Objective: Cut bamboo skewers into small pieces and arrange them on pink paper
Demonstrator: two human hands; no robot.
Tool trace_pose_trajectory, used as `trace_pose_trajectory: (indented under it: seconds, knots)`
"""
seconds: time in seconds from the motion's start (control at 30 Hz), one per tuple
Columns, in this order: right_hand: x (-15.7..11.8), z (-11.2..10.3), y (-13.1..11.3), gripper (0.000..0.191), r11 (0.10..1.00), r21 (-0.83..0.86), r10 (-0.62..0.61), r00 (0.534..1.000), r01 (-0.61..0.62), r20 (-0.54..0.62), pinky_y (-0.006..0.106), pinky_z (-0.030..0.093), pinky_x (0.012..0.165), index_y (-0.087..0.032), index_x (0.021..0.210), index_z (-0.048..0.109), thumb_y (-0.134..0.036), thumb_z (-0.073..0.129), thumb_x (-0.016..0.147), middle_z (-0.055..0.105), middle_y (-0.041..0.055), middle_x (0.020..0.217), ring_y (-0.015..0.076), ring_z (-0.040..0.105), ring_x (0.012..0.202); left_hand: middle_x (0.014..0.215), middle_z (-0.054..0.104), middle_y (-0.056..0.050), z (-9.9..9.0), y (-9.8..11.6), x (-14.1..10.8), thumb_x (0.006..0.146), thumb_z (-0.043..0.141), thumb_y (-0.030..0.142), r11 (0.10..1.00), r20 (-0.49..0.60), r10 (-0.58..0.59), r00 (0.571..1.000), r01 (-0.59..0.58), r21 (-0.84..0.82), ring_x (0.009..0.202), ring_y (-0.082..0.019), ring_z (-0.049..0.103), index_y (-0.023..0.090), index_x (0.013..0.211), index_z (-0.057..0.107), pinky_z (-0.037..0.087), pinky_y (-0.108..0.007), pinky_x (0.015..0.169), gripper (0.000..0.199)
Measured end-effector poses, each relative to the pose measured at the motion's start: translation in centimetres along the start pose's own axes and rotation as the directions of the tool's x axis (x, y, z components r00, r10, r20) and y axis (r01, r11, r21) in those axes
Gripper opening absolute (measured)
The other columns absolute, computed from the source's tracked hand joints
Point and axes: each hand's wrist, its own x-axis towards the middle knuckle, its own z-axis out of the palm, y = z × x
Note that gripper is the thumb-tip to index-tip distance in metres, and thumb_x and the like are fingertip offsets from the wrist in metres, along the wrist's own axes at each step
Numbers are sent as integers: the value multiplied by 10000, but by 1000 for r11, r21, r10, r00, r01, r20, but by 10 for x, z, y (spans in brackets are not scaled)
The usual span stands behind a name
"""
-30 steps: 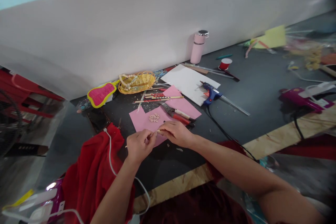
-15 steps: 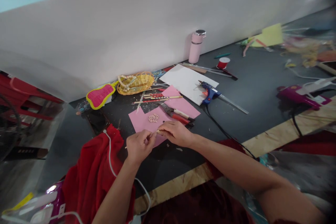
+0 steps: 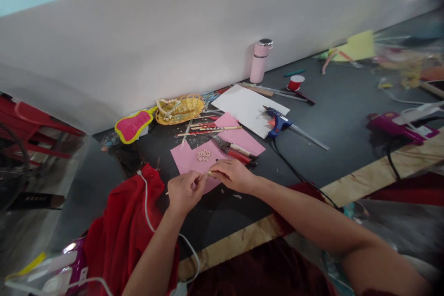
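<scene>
Over the near part of the pink paper (image 3: pixel 182 157), my left hand (image 3: pixel 183 192) is closed, and the pale end of a thin stick (image 3: pixel 167 193) pokes out at its left side. My right hand (image 3: pixel 234 175) is closed too, its fingertips pinching a small pale piece (image 3: pixel 209 173) right against the left fingertips. Fingers hide most of what is held. Just beyond the hands, a small heap of pale beads or bits (image 3: pixel 203 155) lies on the paper. Red-handled pliers (image 3: pixel 239 155) rest beside the right hand.
Farther back are pencils (image 3: pixel 208 130), a yellow basket (image 3: pixel 185 110), a white board (image 3: pixel 243 104) and a blue glue gun (image 3: pixel 277 120) with its cord. A pink bottle (image 3: pixel 259 62) stands by the wall. Red cloth (image 3: pixel 121 212) with a white cable lies left; a phone (image 3: pixel 130 159) is near it.
Both hands keep nearly the same pose and place, fingertips together. The whole view has shifted very slightly; nothing on the table has visibly moved.
</scene>
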Motion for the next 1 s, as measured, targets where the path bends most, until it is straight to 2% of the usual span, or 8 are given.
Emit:
trace_pose_trajectory:
  seconds: [1.0]
  knots:
    - [-1,0,1,149,1000,-12,19,1000,-18,21,284,475,724,-182,940,599,-247,467,921,675,53,855,166,611,790,465,541,34,1,0,-1,802,582,340,1000,2,-25,1000,25,8,433,-77,489,171,617,617,307,-206,480,254]
